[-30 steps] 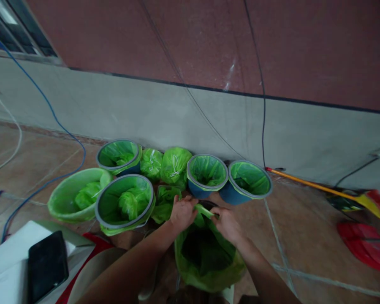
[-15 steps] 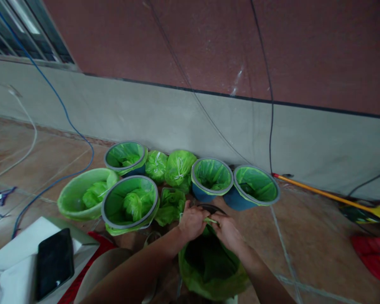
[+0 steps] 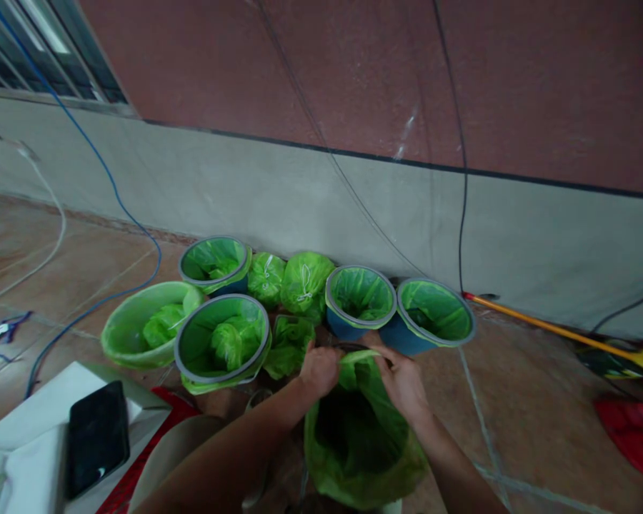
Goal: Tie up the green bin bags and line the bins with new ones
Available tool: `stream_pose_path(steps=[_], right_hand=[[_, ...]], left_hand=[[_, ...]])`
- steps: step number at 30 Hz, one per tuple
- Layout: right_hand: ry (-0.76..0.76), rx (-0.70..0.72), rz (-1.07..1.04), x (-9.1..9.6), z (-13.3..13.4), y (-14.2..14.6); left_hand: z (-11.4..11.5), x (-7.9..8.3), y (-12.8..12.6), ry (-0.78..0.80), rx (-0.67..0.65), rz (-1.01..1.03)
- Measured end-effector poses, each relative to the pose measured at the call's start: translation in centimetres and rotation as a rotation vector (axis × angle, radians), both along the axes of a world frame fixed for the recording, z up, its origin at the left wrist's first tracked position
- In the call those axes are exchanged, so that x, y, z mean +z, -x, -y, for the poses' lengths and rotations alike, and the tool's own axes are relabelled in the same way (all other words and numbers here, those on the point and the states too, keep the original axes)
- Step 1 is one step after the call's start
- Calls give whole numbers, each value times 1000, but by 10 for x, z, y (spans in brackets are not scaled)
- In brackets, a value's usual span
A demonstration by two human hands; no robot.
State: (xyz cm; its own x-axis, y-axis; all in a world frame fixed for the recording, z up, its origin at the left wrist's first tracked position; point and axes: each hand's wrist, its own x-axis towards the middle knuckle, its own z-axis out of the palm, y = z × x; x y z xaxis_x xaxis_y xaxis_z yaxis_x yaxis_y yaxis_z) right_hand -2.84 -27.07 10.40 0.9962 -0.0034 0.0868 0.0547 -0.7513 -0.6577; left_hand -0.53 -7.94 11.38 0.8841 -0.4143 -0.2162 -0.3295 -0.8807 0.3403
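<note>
left hand (image 3: 321, 370): curled grip, back upward | right hand (image 3: 406, 385): curled grip, near left | forearms (image 3: 236, 444): slanting inward

Fingers (image 3: 329, 359) gripping green bag (image 3: 369, 489), lined bins (image 3: 401, 335) beyond

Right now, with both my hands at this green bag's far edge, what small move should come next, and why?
I'd probably ease your left hand and right hand slightly apart, smoothing that edge of the green bag outward. Your hands are close together there, and a folded band of it shows between them, while the mouth below gapes open.
</note>
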Motion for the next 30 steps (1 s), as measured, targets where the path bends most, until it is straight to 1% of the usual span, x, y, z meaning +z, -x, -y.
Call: stream_pose_path(steps=[3, 6, 10, 15, 17, 19, 21, 23, 25, 28, 30], right_hand=[[52, -16, -26, -1, 3, -2], [145, 2, -84, 1, 4, -2], [262, -51, -140, 6, 6, -4], [400, -57, -217, 6, 15, -5], [436, -72, -244, 6, 16, -3], [443, -83, -220, 5, 14, -1], [433, -54, -126, 4, 8, 0], [415, 31, -4, 5, -1, 1], [392, 125, 72, 8, -10, 1], [366, 187, 78, 13, -19, -1], [330, 176, 85, 15, -20, -2]], left_hand=[[-1, 2, -1, 29, 47, 25], [-1, 4, -2, 20, 40, 44], [-4, 7, -8, -13, 31, 60], [-9, 10, -17, -67, 99, 71], [-11, 10, -19, -61, 125, 73], [-13, 9, -19, -30, 120, 79], [-11, 9, -16, 16, 78, 89], [-6, 8, -11, 59, 10, 106], [-1, 8, -5, 92, -59, 134], [6, 8, 2, 98, -121, 150], [8, 8, 3, 72, -120, 136]])
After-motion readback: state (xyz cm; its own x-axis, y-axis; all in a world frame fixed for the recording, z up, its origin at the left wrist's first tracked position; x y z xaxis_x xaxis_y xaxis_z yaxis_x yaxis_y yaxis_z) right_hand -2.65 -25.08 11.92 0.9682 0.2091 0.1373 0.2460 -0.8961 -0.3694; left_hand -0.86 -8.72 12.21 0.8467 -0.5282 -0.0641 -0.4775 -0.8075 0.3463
